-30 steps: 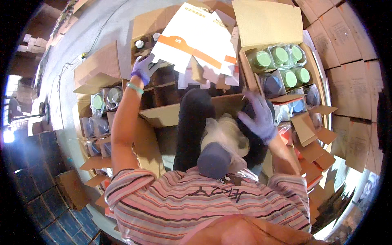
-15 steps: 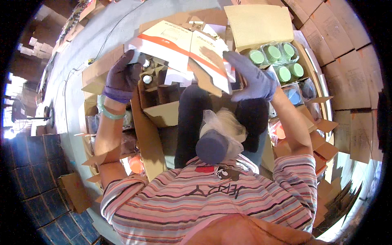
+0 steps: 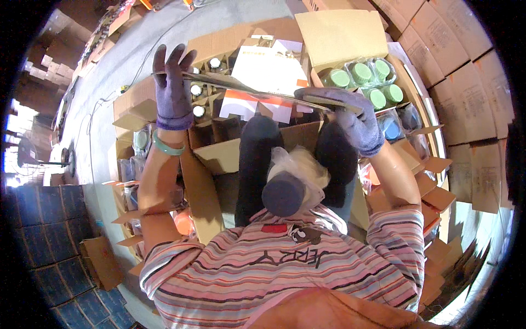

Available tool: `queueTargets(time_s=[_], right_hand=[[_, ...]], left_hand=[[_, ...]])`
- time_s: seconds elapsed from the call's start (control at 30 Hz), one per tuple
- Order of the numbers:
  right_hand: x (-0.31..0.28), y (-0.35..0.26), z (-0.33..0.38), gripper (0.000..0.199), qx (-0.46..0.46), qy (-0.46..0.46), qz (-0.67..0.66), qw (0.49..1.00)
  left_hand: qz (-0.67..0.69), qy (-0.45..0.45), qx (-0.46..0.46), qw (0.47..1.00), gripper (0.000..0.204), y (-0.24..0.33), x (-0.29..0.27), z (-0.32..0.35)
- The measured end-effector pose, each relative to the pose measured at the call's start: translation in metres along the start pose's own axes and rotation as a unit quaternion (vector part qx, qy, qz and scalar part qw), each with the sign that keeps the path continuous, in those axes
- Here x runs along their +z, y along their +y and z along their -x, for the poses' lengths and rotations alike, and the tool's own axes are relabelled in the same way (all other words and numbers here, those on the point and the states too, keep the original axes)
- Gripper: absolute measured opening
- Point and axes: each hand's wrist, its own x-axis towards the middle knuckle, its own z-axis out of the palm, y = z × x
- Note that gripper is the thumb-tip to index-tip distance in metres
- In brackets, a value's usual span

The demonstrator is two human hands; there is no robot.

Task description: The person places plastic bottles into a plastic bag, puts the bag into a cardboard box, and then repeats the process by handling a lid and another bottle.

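Note:
A thin flattened carton point(image 3: 246, 89), seen nearly edge-on, spans the space between my gloved hands. My right hand point(image 3: 356, 118) is closed on its right end. My left hand point(image 3: 174, 90) is raised with fingers spread upward, and the carton's left end lies across them. The thumb of this hand is hard to make out. Below and behind the flattened carton, a white and orange carton point(image 3: 268, 66) lies over an open brown box. Several white-capped bottles point(image 3: 195, 90) stand in that box, beside cardboard dividers point(image 3: 227, 129).
At the right, an open box point(image 3: 342, 30) holds several green-lidded jars point(image 3: 361, 72) under plastic, with a blue-lidded one point(image 3: 392, 130) nearer. More opened boxes with wrapped jars stand at the left. Brown cartons point(image 3: 438, 66) are stacked far right; dark blue boxes point(image 3: 44, 219) are at left. A cable point(image 3: 104, 93) crosses the floor.
The flattened carton has turned from showing its printed face to nearly edge-on. My left hand's fingers have spread upward, and my right hand has closed on the carton's end.

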Motion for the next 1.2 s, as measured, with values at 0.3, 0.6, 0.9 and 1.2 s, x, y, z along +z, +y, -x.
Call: queueTargets(time_s=[0.3, 0.6, 0.9, 1.2], right_hand=[[-0.005, 0.022, -0.022, 0.039, 0.170, 0.313, -0.001, 0.934], [0.005, 0.056, -0.083, 0.037, 0.126, 0.433, -0.155, 0.879], [-0.025, 0.085, -0.051, 0.042, -0.002, -0.020, -0.005, 1.000], [-0.013, 0.086, -0.040, 0.027, 0.097, 0.212, 0.127, 0.964]], left_hand=[[-0.072, 0.039, 0.058, 0.995, 0.065, -0.013, 0.045, 0.005], [-0.352, -0.386, 0.304, 0.797, 0.084, -0.001, 0.071, 0.023], [-0.307, -0.480, 0.215, 0.793, 0.026, -0.061, 0.053, 0.012], [-0.527, -0.411, 0.149, 0.729, 0.076, -0.089, 0.099, -0.001]])
